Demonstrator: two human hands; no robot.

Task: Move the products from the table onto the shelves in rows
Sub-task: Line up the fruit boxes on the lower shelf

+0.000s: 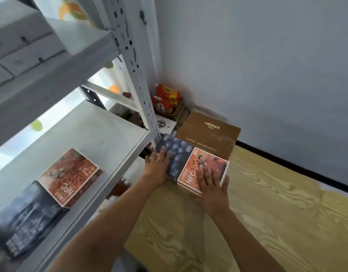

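On the wooden table (267, 222) lie a dark blue blueberry box (178, 154) and, to its right, a stack of orange NFC boxes (208, 163). My left hand (156, 163) rests flat with straight fingers on the blue box's left part. My right hand (212, 185) lies on the top orange box, fingers spread, with the thumb at the box's right edge. On the white shelf (94, 138) to the left sit an orange NFC box (69, 176) and a dark blue box (26, 218) side by side.
A brown carton (208, 134) stands behind the boxes at the table's far end. Red and orange packages (167, 99) sit in the corner by the wall. The shelf's perforated white upright (134, 61) rises just left of the boxes. White boxes (16, 42) fill the upper shelf.
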